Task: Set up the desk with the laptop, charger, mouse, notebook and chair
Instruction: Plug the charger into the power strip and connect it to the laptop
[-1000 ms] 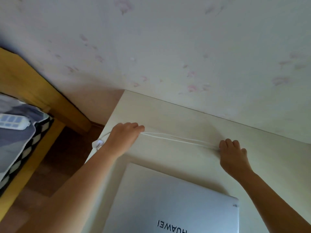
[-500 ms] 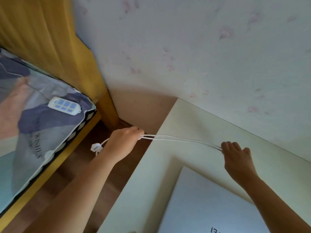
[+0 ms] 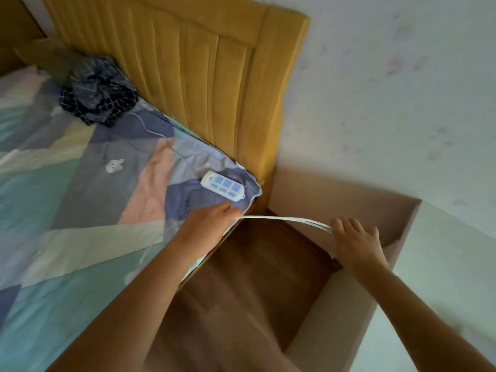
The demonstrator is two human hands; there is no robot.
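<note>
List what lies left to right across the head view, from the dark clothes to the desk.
Dark checked clothes → power strip → left hand → white charger cable → right hand → desk.

- The left hand (image 3: pixel 208 224) is closed on one end of a white charger cable (image 3: pixel 284 219), at the bed's (image 3: pixel 67 210) corner.
- The right hand (image 3: pixel 354 241) holds the cable's other end, so it spans the gap above the wooden floor (image 3: pixel 255 277).
- A white power strip (image 3: pixel 223 189) lies on the bed, just beyond the left hand.
- A yellow headboard (image 3: pixel 204 76) stands behind it.
- The pale table (image 3: pixel 442 264) sits at the right.
</note>
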